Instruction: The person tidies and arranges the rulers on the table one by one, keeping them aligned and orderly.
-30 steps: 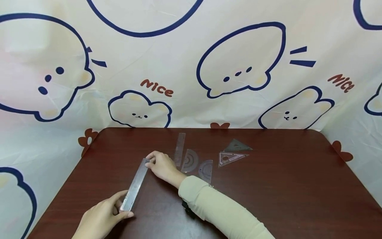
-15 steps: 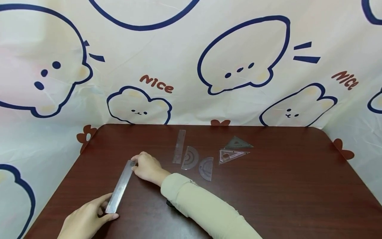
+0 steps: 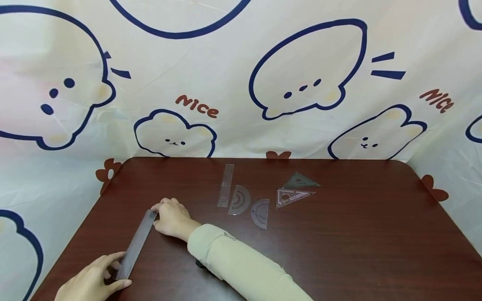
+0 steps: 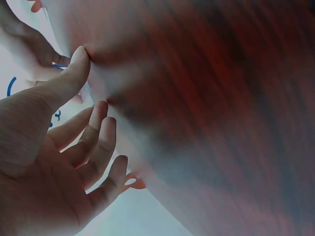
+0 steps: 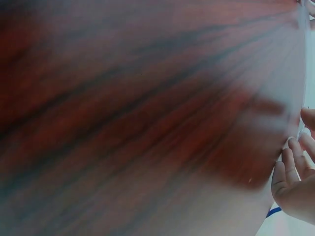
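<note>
A long clear ruler point(image 3: 136, 246) lies slanted at the left of the table in the head view, flat and close over the wood. My left hand point(image 3: 88, 278) holds its near end, thumb on one edge and fingers on the other. At the far end my right hand point(image 3: 172, 218) pinches the ruler between thumb and fingers. The left wrist view has the left hand point(image 4: 64, 147) with its thumb and fingertips down at the tabletop. Over in the right wrist view, the right hand point(image 5: 295, 172) shows at the right edge, fingertips at the table; the ruler hardly shows there.
On the brown table point(image 3: 357, 242) lie a shorter clear ruler point(image 3: 226, 186), two protractors, one left point(image 3: 239, 200) and one right point(image 3: 260, 214), a grey-green set square point(image 3: 300, 181) and a clear set square point(image 3: 293, 197). A printed cloth point(image 3: 233, 75) hangs behind.
Both hands have carried the long ruler leftward and toward the table's left side, keeping its slant. Its bright glare has faded. The other drawing tools have stayed in place.
</note>
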Available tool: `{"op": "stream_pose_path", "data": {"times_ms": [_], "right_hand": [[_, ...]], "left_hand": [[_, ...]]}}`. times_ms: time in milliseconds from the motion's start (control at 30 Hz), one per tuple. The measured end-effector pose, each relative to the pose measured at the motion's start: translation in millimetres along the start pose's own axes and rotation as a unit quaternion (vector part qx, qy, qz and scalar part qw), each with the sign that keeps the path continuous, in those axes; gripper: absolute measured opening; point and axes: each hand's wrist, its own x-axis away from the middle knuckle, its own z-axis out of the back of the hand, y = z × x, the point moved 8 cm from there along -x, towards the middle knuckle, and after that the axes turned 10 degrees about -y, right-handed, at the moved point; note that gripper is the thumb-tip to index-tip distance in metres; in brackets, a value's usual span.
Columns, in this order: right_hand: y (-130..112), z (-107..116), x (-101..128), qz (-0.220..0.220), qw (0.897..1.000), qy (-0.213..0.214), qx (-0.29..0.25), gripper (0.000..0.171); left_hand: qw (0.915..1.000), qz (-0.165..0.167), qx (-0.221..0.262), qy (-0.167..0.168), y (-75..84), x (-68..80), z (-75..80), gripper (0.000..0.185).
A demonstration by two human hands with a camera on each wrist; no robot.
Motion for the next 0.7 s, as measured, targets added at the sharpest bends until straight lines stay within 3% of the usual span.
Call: {"op": "stream_pose_path", "data": {"times_ms": [233,700], "right_hand": [[-4.4,-6.2,-3.9,-0.014,1.000,-0.010,0.024,0.037],[-7.9,-8.5,-0.3,-0.022,0.998,-0.007,0.053,0.042]], "left_hand": [[0.9996,-0.010,0.013,-0.023,-5.2,1.0,-4.2,0.080],[0.9997,-0.015,0.003,-0.019,-5.0,2.4,-5.2,0.081]]}}
